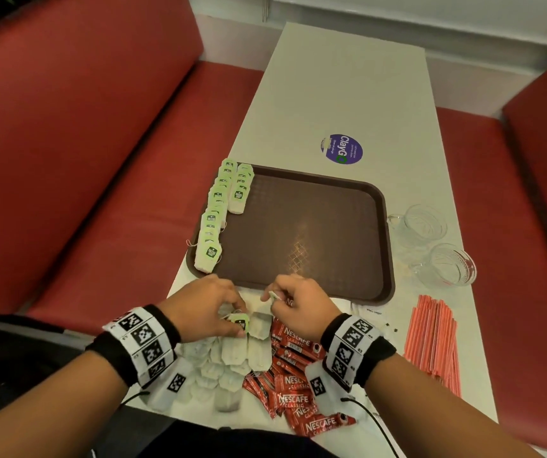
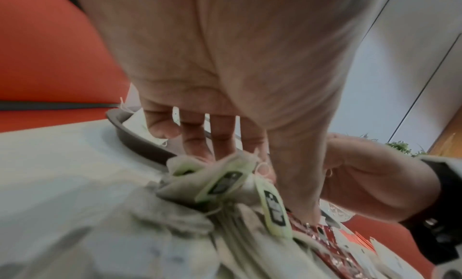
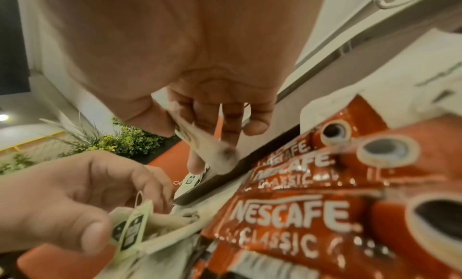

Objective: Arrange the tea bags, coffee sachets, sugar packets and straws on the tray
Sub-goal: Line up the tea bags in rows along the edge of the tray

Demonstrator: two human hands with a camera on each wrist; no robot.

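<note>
The left hand (image 1: 204, 309) pinches a few tea bags (image 1: 242, 322); the right hand (image 1: 298, 302) pinches one blurry tea bag (image 3: 212, 151), its tag hidden

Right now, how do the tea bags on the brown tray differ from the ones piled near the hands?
The tea bags on the brown plastic tray overlap in two neat rows, green tags up; the loose tea bag pile lies jumbled on the white table, mostly tags hidden. Both are pale paper bags.

we read "nescafe classic" on the red coffee sachets (image 1: 293, 338), and "claygo" on the purple round sticker (image 1: 341, 149) on the table (image 1: 348, 94).
</note>
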